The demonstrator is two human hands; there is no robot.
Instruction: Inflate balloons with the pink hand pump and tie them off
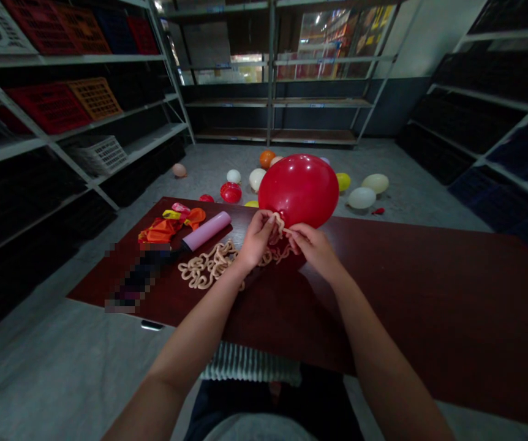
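An inflated red balloon [299,188] rests at the far edge of the dark red table [429,294]. My left hand [257,237] and my right hand [310,245] meet at its neck, both pinching a beige chain-like strip [209,267] with holes. The rest of that strip lies coiled on the table to the left of my left hand.
A pink pump [206,231] and a pile of flat orange and yellow balloons [169,225] lie at the table's left. Several inflated balloons [362,197] are scattered on the floor beyond. Metal shelves with crates [52,104] line both sides.
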